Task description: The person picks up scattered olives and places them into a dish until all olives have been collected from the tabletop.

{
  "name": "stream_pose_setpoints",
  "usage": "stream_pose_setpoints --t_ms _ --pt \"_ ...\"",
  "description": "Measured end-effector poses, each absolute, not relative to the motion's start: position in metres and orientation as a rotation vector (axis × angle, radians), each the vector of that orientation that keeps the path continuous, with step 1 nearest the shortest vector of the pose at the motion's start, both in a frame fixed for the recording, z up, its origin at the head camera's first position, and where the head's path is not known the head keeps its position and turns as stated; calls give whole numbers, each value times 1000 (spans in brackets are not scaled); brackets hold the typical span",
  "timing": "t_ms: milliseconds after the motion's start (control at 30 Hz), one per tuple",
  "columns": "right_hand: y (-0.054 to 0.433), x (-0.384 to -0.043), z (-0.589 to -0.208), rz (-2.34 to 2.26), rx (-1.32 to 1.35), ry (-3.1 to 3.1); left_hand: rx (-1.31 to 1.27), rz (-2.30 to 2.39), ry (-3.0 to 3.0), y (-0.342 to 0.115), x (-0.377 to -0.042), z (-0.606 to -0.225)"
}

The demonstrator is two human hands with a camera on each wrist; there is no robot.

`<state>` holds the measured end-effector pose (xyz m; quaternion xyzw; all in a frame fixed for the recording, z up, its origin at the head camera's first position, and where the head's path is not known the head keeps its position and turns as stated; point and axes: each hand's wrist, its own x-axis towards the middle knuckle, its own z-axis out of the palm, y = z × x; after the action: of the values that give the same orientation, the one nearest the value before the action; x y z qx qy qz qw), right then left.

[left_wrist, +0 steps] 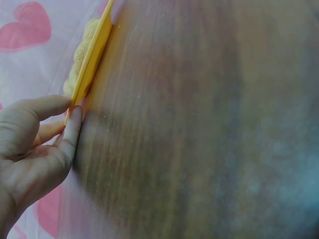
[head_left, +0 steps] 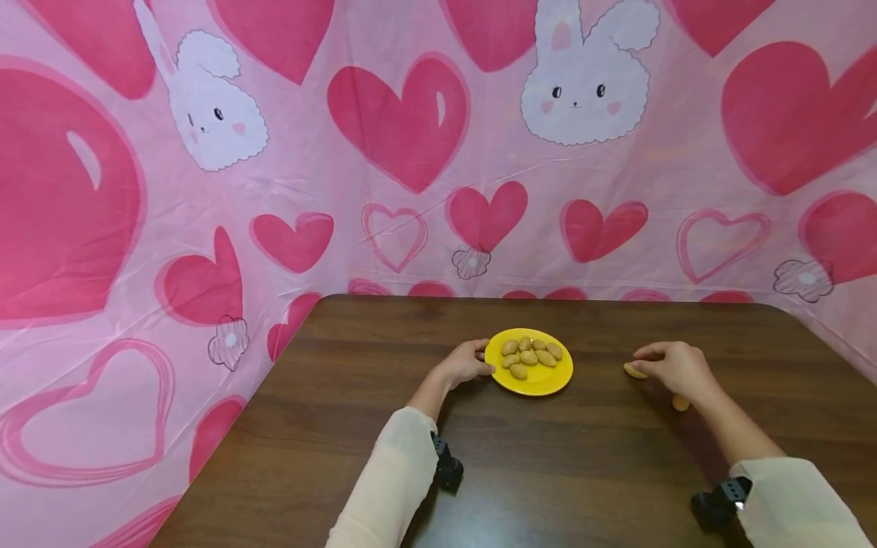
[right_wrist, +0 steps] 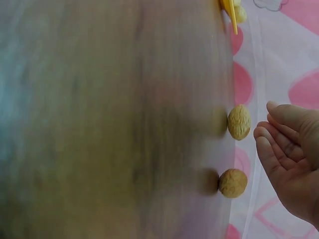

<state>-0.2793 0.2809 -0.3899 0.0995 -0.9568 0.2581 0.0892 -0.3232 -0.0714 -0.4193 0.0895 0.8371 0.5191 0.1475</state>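
My left hand (head_left: 466, 362) pinches the left rim of a round yellow plate (head_left: 537, 385), with fingers on both faces of the rim in the left wrist view. Several tan oval nuts (head_left: 527, 357) with shell-like surfaces lie on the plate. To the right, my right hand (head_left: 678, 369) hovers over the table beside a loose nut (right_wrist: 239, 122) with a wrinkled surface. A small gap separates its fingertips from that nut in the right wrist view; nothing is held. A second, browner nut (head_left: 680, 403) lies on the table beside the right wrist.
The dark brown wooden table (head_left: 548, 472) has rounded far corners. Behind it and to the left hangs a pink cloth (head_left: 384, 46) printed with hearts and rabbits. Black wrist cameras (head_left: 448, 464) are worn at both cream sleeves.
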Motion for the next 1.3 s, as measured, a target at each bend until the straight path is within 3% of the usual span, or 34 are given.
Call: stream_pose_setpoints --t_ms 1300 --pt "289 -284 -402 765 286 -2878 251 1490 2411 -71 -323 -420"
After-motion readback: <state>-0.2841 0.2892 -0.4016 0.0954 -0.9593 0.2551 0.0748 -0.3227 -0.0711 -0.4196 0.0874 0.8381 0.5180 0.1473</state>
